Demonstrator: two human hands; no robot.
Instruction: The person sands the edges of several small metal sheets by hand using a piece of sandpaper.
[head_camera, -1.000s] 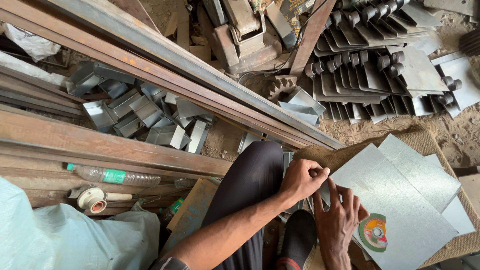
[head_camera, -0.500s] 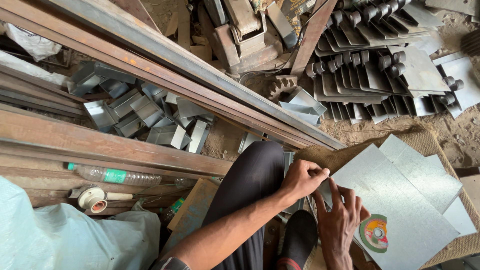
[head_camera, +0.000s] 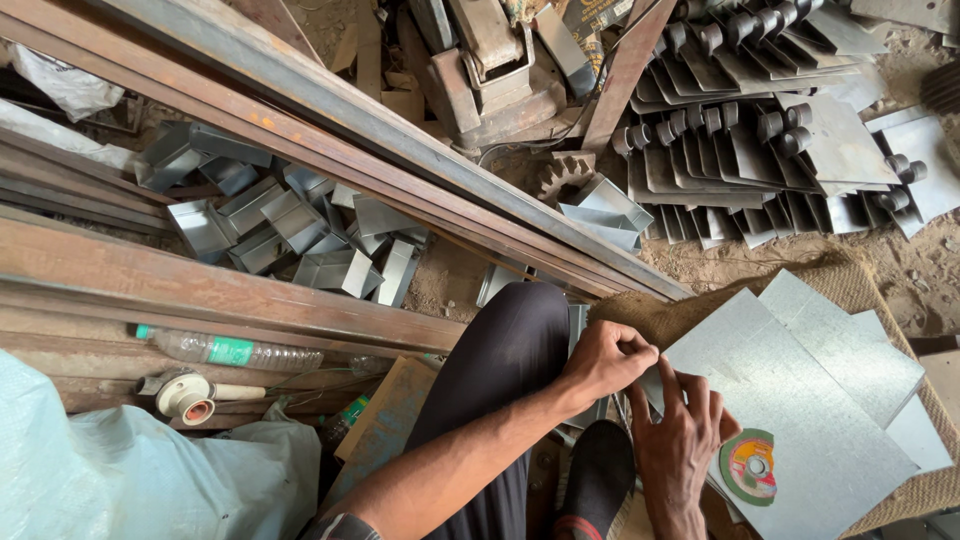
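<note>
In the head view, the left hand (head_camera: 603, 362) pinched the near corner of a galvanized steel sheet (head_camera: 790, 400), thumb and fingers closed narrow on its edge. The right hand (head_camera: 680, 440) met it just below that grip, fingers spread and fingertips (head_camera: 668, 372) pressing the same corner; whether it truly clasped the sheet could not be told. The sheet lay on top of a loose stack of similar sheets (head_camera: 880, 370) fanned out to the right of the grip, all resting on burlap sacking (head_camera: 650, 315) spread over the dirt floor.

Just right of the right hand, on the sheet, sat a cutting disc (head_camera: 752, 466) with a round label in green, yellow and red. Left of the grip was the person's knee in dark trousers (head_camera: 505, 350). Farther left lay a clear plastic bottle (head_camera: 225, 350) with a green band label and green cap, and below it a white roll of tape (head_camera: 185, 395). Beyond the grip, rusty steel angle bars (head_camera: 300, 150) ran diagonally, with bent sheet-metal brackets (head_camera: 290, 225) heaped between them and hinged plates (head_camera: 760, 140) stacked far above.
</note>
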